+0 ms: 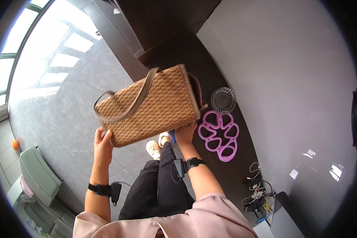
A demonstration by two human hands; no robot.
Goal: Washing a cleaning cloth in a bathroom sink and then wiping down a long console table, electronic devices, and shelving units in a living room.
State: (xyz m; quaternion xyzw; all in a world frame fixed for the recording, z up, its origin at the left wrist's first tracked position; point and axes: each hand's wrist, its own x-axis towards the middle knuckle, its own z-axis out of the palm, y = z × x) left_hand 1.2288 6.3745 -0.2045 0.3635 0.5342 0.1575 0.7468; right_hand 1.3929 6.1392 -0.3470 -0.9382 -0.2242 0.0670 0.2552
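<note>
A woven straw handbag (154, 104) with brown trim and a looped strap is held up in front of me, tilted, its right end higher than its left. My left hand (103, 145) grips its lower left corner, the thumb on the woven face. Under the lower right edge is my right hand (185, 134), its fingers partly hidden by the bag. A brown flap or second strap (197, 89) sticks out past the right end. Something blue (172, 136) shows beside my right hand; what it is, I cannot tell.
Right of the bag, a dark wooden surface along the wall bears a clear glass dish (223, 100), a purple looped plastic object (218, 135) and tangled cables (257, 190). A light green sofa (40, 172) stands at lower left on the grey tiled floor. A dark cabinet (166, 20) rises ahead.
</note>
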